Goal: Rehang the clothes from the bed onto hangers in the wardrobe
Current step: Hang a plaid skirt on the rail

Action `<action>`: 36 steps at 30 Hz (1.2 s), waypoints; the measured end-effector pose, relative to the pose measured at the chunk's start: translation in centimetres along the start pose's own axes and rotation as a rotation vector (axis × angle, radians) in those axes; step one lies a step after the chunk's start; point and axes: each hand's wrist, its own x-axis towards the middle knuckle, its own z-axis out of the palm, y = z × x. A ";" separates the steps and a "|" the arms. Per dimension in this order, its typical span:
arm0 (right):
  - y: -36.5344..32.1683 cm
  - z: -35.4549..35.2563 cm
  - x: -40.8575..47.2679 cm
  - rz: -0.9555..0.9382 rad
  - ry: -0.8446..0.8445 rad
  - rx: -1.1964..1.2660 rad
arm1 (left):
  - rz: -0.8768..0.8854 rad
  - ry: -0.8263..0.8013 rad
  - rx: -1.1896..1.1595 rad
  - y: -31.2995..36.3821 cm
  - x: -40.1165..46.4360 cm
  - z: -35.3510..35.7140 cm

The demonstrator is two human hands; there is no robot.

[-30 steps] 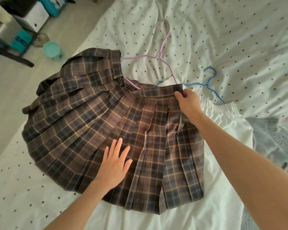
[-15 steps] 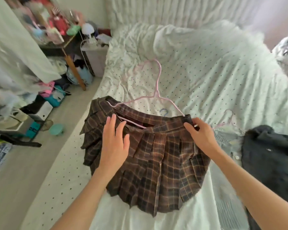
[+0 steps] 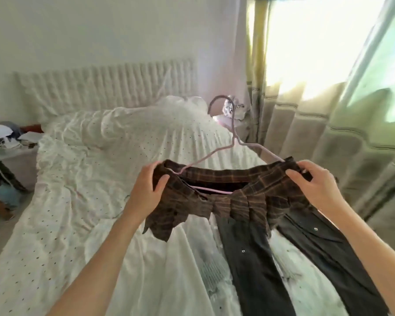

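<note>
Brown plaid, pleated, the skirt (image 3: 226,199) hangs in the air above the bed (image 3: 78,201), stretched by its waistband between 2 hands. The left hand (image 3: 146,190) grips the left end of the waistband, thumb in front and fingers curled behind the cloth. The right hand (image 3: 315,183) pinches the right end, its fingers folded over the top of the band. A pale pink wire hanger (image 3: 233,137) sits inside the skirt: its lower bar shows through the open waist, its 2 shoulders rise out of the band to a twisted neck, and its hook points up toward the headboard (image 3: 105,85). The skirt's hem droops unevenly, the left corner hanging lowest.

Below the skirt, near the right edge of the bed, a dark grey garment (image 3: 260,270) with small metal snaps lies spread flat, 2 long panels running toward the foot. The white dotted duvet is rumpled across the rest of the mattress, bunched up at the head end. Beige curtains (image 3: 306,133) hang just past the right edge of the bed, sunlit. Beyond the left edge stands a cluttered side table (image 3: 7,142); what is on it is too blurred to tell.
</note>
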 end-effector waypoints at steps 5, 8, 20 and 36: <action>5.7 -12.4 -4.9 0.090 0.107 -0.093 | 0.132 -0.168 -0.048 9.4 0.2 8.4; 8.4 -18.8 -8.6 0.142 0.207 -0.234 | 0.253 -0.267 -0.112 15.7 -0.9 13.2; 11.7 -33.1 -24.5 0.483 0.516 -0.539 | 0.860 -0.670 -0.376 35.2 -6.7 27.3; 7.1 -36.4 -44.7 0.950 0.869 -0.889 | 1.255 -0.772 -0.578 48.5 -21.3 33.6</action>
